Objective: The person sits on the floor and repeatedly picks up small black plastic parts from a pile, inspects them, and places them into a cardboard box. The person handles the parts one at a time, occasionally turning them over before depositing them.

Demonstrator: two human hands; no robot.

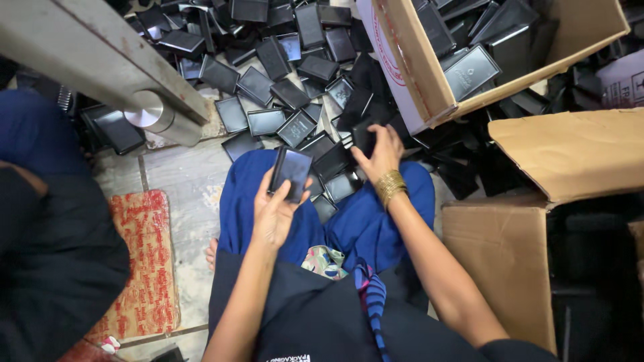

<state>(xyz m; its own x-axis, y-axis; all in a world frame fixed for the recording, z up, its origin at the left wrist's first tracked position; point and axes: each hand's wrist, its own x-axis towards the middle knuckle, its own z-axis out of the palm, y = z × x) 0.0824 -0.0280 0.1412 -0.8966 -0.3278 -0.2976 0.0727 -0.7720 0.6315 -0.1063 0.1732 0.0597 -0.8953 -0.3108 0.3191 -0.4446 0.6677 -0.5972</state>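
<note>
Head view: your left hand (274,209) clamps a black tray (290,173), long axis pointing away; your right hand (381,153), just beyond, closes fingers on another dark piece (364,139) atop the pile (282,94).

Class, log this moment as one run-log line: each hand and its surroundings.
left hand: holds black tray | right hand: reaching into tray pile | cardboard boxes at right

place: packing workshop; signs: cardboard cartons (570,154); heaped black trays (268,80) on floor
</note>
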